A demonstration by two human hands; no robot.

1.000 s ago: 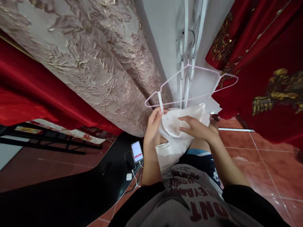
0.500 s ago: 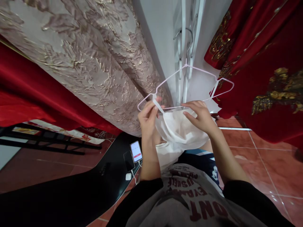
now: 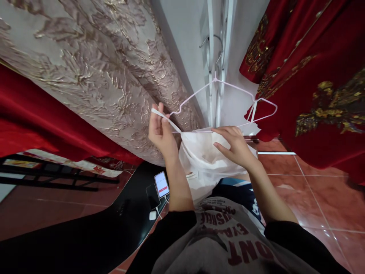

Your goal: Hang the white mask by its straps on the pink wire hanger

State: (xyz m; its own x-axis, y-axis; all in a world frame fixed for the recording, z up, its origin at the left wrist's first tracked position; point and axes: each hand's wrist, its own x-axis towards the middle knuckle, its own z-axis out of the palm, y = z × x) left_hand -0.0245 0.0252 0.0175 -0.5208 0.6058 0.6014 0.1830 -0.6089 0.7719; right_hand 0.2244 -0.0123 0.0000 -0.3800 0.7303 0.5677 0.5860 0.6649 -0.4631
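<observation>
Strap [image 3: 173,123] of the white garment [image 3: 198,152] is held by the left hand [image 3: 161,129], with fingers and thumb closed on it. The right hand [image 3: 232,144] has fingers half open, thumb apart, tips touching near the bar of the pink hanger [image 3: 215,80]. Garment lies below this hanger, above the lap. On the grey shirt [image 3: 196,243], upside-down red letters read "ONT"; other words are folded. The phone's [image 3: 161,185] digits are too small for reading.

Pink hanger [image 3: 215,79] upright; white garment [image 3: 196,154] crumpled below, 1 strap [image 3: 253,110] looped over hanger, other strap [image 3: 174,125] stretched taut.
</observation>
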